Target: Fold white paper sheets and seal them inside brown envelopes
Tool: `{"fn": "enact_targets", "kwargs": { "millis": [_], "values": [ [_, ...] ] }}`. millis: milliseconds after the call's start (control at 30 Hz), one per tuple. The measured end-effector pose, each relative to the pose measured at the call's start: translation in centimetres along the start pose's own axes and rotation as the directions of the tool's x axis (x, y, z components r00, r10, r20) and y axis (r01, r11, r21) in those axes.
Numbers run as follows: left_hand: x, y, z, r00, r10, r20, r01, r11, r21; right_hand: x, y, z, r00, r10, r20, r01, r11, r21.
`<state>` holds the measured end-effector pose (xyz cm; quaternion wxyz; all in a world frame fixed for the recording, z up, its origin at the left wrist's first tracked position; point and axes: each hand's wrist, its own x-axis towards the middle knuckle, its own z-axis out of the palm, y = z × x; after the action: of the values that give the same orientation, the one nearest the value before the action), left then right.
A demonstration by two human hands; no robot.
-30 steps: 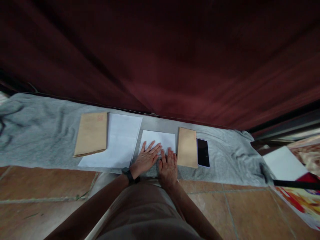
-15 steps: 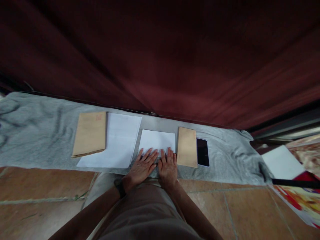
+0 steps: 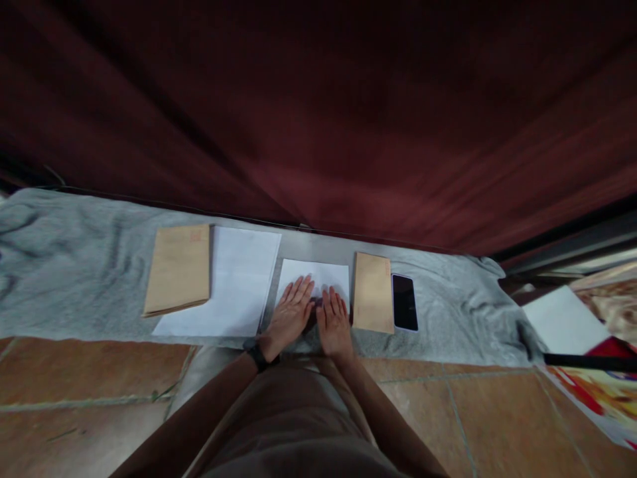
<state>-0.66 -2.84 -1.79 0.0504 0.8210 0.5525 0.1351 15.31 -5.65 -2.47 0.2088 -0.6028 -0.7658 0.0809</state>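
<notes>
A folded white sheet (image 3: 318,273) lies on a grey cloth (image 3: 74,265) spread over the floor. My left hand (image 3: 291,313) and my right hand (image 3: 332,320) rest flat on its near edge, side by side, fingers stretched out. A dark band (image 3: 257,355) sits on my left wrist. Left of the sheet lies a larger white paper (image 3: 233,279) with a tan envelope (image 3: 178,269) beside it. Right of the sheet lies another tan envelope (image 3: 373,292), then a black phone (image 3: 404,303).
A dark red curtain (image 3: 323,113) hangs along the far edge of the cloth. Brown floor tiles (image 3: 89,372) lie in front of the cloth. At the far right are a white sheet (image 3: 565,322), a black bar (image 3: 592,362) and a colourful print (image 3: 597,398).
Both hands have slid forward over the folded sheet, the left more than the right. The papers, envelopes and phone have not moved.
</notes>
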Motion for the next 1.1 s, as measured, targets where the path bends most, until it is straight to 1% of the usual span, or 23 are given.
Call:
{"fn": "enact_targets", "kwargs": {
  "millis": [100, 200, 333, 500, 633, 767, 967, 1100],
  "values": [
    [0.6, 0.7, 0.6, 0.998, 0.052, 0.045, -0.052, 0.999, 0.007, 1.6, -0.4, 0.3, 0.996, -0.053, 0.067, 0.049, 0.997, 0.055],
    [0.7, 0.9, 1.0, 0.997, 0.044, 0.059, -0.047, 0.998, 0.041, 2.8, -0.4, 0.8, 0.993, -0.068, 0.095, 0.066, 0.998, 0.023],
    [0.7, 0.9, 1.1, 0.998, 0.033, 0.046, -0.036, 0.998, 0.048, 4.6, 0.4, 1.5, 0.997, -0.028, 0.070, 0.032, 0.998, -0.060],
    [0.8, 1.0, 1.4, 1.000, -0.008, 0.000, 0.008, 0.999, 0.047, 6.8, 1.6, 2.1, 0.998, 0.061, -0.024, -0.064, 0.987, -0.144],
    [1.2, 0.9, 1.6, 0.997, -0.070, -0.041, 0.072, 0.995, 0.062, 6.9, 1.8, 2.6, 0.992, 0.116, -0.054, -0.124, 0.977, -0.173],
    [2.4, 0.2, 1.7, 0.990, -0.124, -0.060, 0.128, 0.989, 0.070, 6.3, 1.7, 2.9, 0.987, 0.150, -0.057, -0.158, 0.966, -0.204],
    [4.5, -1.8, 1.9, 0.981, -0.171, -0.092, 0.175, 0.983, 0.046, 6.0, 1.8, 3.1, 0.986, 0.127, -0.111, -0.147, 0.971, -0.187],
    [5.0, -2.4, 2.1, 0.975, -0.187, -0.123, 0.193, 0.980, 0.044, 5.8, 1.8, 3.1, 0.983, 0.119, -0.142, -0.146, 0.970, -0.195]
  ]
}}
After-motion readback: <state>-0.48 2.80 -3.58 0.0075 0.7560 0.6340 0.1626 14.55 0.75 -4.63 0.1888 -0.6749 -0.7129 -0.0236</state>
